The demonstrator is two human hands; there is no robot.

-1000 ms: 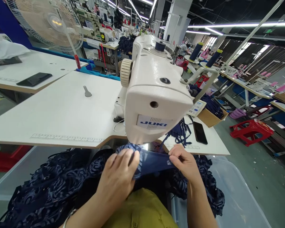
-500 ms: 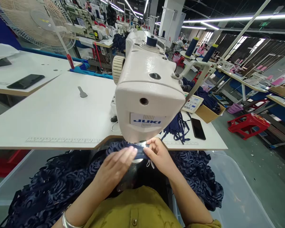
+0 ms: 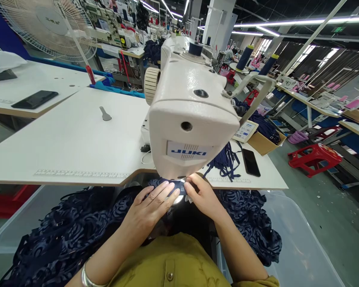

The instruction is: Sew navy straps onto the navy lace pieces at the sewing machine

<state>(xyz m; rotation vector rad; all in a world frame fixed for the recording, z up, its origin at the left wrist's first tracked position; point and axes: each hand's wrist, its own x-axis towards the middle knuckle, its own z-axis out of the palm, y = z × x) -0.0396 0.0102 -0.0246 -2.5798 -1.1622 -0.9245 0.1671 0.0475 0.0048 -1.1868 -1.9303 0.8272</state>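
Note:
Under the head of a white JUKI sewing machine (image 3: 194, 119) lies a small navy fabric piece (image 3: 178, 187). My left hand (image 3: 151, 207) rests on it from the left, fingers stretched out flat across the cloth. At the right edge of the piece, my right hand (image 3: 204, 197) has thumb and forefinger pinched on the cloth. The needle area is mostly hidden by the machine head. Patterned navy fabric (image 3: 77, 223) trails from the left side up to the piece, and more patterned fabric (image 3: 251, 227) hangs at the right.
On the white table (image 3: 77, 139) lie a grey metal tool (image 3: 105, 114), a bundle of navy straps (image 3: 224, 161) and a phone (image 3: 250, 162). Beyond are a cardboard box (image 3: 263, 143) and a control panel (image 3: 244, 130). Clear plastic bins (image 3: 302, 239) flank my lap; a fan (image 3: 50, 24) stands back left.
My left hand has slid slightly right and flattened further over the navy piece. My right hand stays pinched at its right edge. The view has shifted a little.

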